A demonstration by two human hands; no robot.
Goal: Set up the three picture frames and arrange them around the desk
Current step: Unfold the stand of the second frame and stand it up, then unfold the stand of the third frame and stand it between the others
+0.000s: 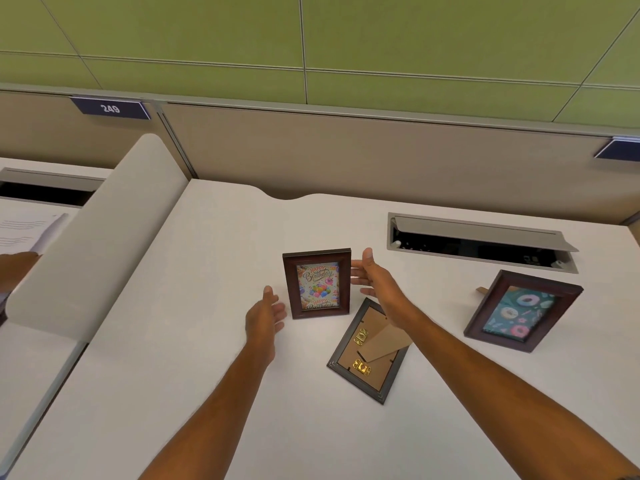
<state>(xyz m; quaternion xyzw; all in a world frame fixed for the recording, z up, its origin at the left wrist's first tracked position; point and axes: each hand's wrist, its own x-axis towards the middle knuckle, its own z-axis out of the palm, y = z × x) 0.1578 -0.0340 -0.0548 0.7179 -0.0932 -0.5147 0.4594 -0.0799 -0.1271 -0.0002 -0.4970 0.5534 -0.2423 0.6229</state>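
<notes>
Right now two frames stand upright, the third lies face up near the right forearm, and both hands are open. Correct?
One error: the third frame lies face down, its cardboard back and stand showing in the head view. The birthday frame and donut frame do stand, and the left hand and right hand are open.

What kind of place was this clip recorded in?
Probably an open-plan office workstation: a white desk with a cable hatch, fabric partition panels, and a numbered plate reading 249.

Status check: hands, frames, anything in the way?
Left hand and right hand open, flanking upright birthday frame. Donut frame standing. Third frame face-down. Nothing blocking.
</notes>
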